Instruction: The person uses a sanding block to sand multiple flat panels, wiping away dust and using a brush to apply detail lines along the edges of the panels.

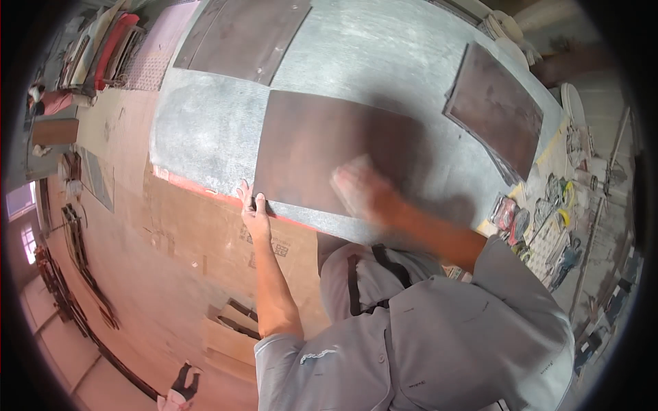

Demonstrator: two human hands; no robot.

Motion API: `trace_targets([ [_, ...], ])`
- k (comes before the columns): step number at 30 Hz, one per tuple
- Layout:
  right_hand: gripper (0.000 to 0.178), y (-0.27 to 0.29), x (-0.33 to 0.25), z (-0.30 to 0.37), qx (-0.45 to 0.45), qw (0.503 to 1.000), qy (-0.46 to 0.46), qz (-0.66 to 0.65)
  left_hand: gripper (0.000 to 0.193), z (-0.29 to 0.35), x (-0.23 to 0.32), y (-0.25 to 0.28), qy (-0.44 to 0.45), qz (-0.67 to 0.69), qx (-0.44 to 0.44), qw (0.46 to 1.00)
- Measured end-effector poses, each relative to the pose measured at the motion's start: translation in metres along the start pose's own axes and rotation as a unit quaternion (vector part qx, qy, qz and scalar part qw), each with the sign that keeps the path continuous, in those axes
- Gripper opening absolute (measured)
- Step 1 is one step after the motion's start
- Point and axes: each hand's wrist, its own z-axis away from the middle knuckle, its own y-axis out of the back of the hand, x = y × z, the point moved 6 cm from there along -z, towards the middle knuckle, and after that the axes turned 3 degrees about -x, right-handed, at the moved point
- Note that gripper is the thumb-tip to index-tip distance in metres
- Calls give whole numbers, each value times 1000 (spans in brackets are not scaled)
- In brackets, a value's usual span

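A flat brown sheet [308, 151] lies on the pale grey worktable [205, 130] in front of me. My left hand [254, 209] rests at the table's near edge by the sheet's near left corner, its fingers spread and its thumb beside the corner. Over the near middle of the sheet is my right hand [367, 192], smeared by motion. Something pale shows at its fingertips, but the blur hides whether that is a held thing or the fingers themselves. A dark shadow falls on the sheet beyond this hand.
More brown sheets [250, 34] lie at the table's far left, and a stack of brown sheets [497, 109] at its right. Mixed tools and packets [548, 212] crowd the right side. Cardboard [199, 226] covers the floor below the near edge. Two other people appear at far left and lower left.
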Motion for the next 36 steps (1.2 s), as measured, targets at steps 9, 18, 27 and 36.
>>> trace_targets([
  [9,59,20,36,30,156,979,31,130,42,-5,10,-9,-3,-41,-17,999],
  [18,53,-29,65,176,12,764,-384,-519,57,-16,14,-2,-30,-208,34,977],
  [27,64,-30,126,148,231,680,-352,-600,67,33,36,-38,9,-194,28,980],
  [36,65,164,-16,163,151,637,-241,-717,24,70,228,22,-129,12,34,991],
])
